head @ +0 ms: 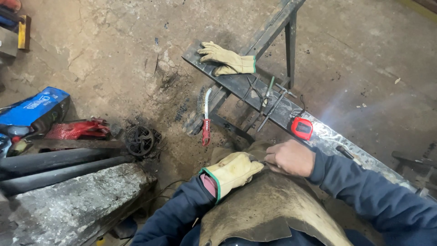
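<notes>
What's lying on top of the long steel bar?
A tan glove, dark pliers-like tools and a red tape measure lie on the steel bar. The right arm hides its near end.

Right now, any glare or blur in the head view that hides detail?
Head view: a hazy bluish-white flare washes over the floor at the right and the shiny end of the steel bar; wide-angle lens bends the edges; the gloved left hand, bare right hand, red tape measure and spare glove stay sharp; lighting is otherwise soft.
</notes>
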